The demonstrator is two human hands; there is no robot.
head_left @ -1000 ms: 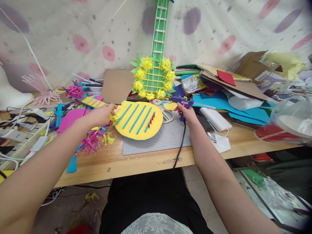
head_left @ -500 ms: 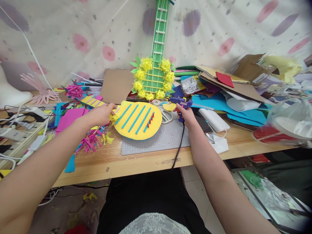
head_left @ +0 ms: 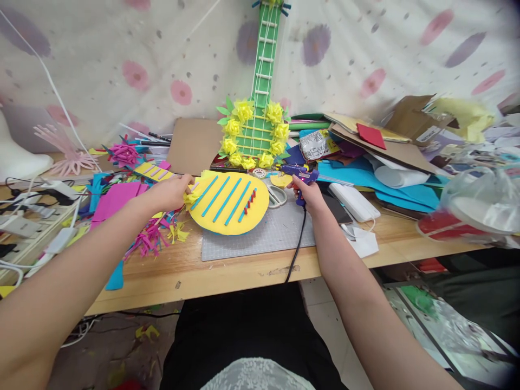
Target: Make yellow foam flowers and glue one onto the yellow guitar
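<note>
My left hand (head_left: 175, 193) is closed at the place where the neck meets the round body of a yellow craft guitar (head_left: 215, 212). Blue strips run slantwise across that body, and small red pieces line the rightmost strip. Its neck, crossed by pale pink strips, points to the upper left behind my hand. Yellow paper petals show by my fingers. My right hand (head_left: 309, 196) grips a blue hot glue gun (head_left: 303, 173), its yellow nozzle pointing left and its black cord hanging over the table edge. Scissors (head_left: 278, 197) lie between the guitar and the glue gun.
A green craft guitar (head_left: 257, 127) with yellow paper flowers leans on the back curtain. Beneath the yellow body is a grey cutting mat (head_left: 244, 248). Paper scraps (head_left: 148, 238) and power strips (head_left: 38, 233) crowd the left; stacked sheets (head_left: 394, 189) and a bagged tub (head_left: 467, 216) stand right.
The view has shifted slightly. Both hands keep their holds, and the yellow guitar and glue gun stay in nearly the same places.
</note>
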